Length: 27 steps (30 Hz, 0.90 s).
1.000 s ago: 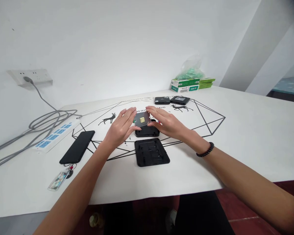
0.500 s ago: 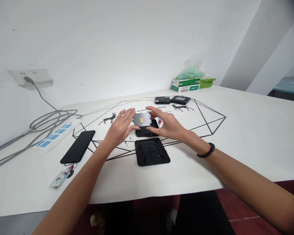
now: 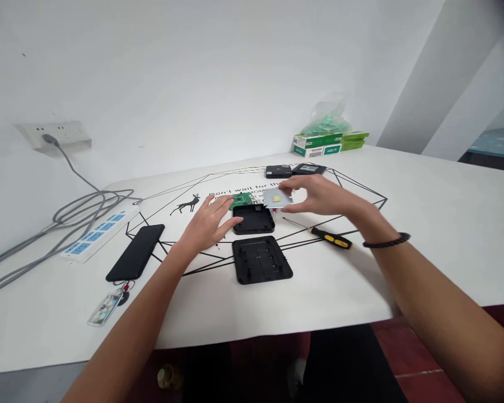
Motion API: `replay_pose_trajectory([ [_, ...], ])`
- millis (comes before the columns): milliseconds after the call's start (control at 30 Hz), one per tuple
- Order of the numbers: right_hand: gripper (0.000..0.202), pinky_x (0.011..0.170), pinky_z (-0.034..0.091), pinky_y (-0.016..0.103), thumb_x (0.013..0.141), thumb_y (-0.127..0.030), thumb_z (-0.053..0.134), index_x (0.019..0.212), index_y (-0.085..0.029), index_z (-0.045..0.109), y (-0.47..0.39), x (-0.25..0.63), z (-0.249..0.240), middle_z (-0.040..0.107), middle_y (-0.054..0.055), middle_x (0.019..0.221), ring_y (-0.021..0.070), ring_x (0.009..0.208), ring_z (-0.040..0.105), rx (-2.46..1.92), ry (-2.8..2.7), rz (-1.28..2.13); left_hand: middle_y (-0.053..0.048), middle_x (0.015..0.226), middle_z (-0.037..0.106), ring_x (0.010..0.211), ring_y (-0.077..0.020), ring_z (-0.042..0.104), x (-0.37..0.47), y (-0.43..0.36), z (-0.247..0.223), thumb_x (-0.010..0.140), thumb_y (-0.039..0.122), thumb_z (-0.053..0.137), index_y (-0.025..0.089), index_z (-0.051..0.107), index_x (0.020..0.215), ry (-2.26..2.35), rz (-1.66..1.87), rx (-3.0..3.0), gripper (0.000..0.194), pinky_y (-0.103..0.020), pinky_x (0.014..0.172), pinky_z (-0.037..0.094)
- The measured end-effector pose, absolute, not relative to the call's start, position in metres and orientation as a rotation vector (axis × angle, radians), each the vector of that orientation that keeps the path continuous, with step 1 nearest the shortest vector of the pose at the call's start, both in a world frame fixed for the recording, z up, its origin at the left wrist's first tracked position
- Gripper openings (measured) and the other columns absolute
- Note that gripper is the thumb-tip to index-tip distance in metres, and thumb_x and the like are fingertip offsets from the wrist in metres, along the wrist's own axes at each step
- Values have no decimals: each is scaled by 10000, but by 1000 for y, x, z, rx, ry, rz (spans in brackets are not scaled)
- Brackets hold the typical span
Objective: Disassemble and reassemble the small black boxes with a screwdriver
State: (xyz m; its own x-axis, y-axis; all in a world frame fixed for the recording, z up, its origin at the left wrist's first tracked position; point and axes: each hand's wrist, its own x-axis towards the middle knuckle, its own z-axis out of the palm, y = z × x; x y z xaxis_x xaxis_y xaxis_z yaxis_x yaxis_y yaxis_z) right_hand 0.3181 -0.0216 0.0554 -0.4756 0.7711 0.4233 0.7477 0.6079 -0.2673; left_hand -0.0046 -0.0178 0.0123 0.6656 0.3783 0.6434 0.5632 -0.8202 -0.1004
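Note:
A silver metal plate with a small yellow pad on its face is pinched at its right edge by my right hand, thumb below and fingers above. My left hand is open, thumb spread from the fingers, fingertips at the left end of a green circuit board; whether they touch it I cannot tell. Just in front of the board lies an open black casing shell, beside my left thumb. A flat black cover with its inner side up is nearer to me. A yellow and black screwdriver lies below my right hand.
On the left are a black phone with a keychain and a power strip with a coiled grey cable. Two black boxes sit behind my hands. Green and white cartons under a plastic bag stand against the wall.
My right hand has moved right with the metal plate, out of my left hand's reach. The green circuit board, the casing shell's inside and the screwdriver now show.

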Motion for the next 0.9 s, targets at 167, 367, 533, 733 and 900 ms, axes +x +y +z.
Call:
replay_pose_trajectory([
  [167,472,825,489,444,748,-564,719,1076,-228,757,-3,370,50,751,120,1098,337,994,660,-1629,-2375,230,-174,1343,690,1259,-285,655,-8,-16,13,1085,338,431,147,627,1298,-827,-882,-2548,347,-582,1180,403],
  [367,478,844,507,485,673,-527,771,1055,-240,776,14,382,31,751,123,1072,365,995,667,-1778,-2427,352,-166,1351,685,1255,-285,656,-12,-12,13,1050,217,395,152,661,1235,-896,-831,-2567,331,-584,1176,404],
  [533,452,849,531,467,657,-490,773,1049,-266,791,16,384,28,749,111,1149,358,1027,682,-1860,-2389,482,-161,1348,681,1263,-286,647,-17,-7,11,983,102,374,166,674,1203,-926,-765,-2586,377,-618,1175,389],
  [733,490,918,531,451,671,-483,743,1096,-245,792,21,387,29,729,111,1258,358,1120,668,-1871,-2399,572,-118,1327,692,1214,-261,666,-20,-7,11,905,26,370,179,693,1195,-1044,-620,-2660,460,-615,1210,337],
  [900,569,1001,514,450,682,-485,729,1191,-232,765,22,386,29,678,116,1358,360,1211,634,-1925,-2389,564,-110,1306,714,1215,-258,664,-16,-11,14,949,79,368,158,698,1206,-1203,-555,-2669,426,-561,1226,331],
])
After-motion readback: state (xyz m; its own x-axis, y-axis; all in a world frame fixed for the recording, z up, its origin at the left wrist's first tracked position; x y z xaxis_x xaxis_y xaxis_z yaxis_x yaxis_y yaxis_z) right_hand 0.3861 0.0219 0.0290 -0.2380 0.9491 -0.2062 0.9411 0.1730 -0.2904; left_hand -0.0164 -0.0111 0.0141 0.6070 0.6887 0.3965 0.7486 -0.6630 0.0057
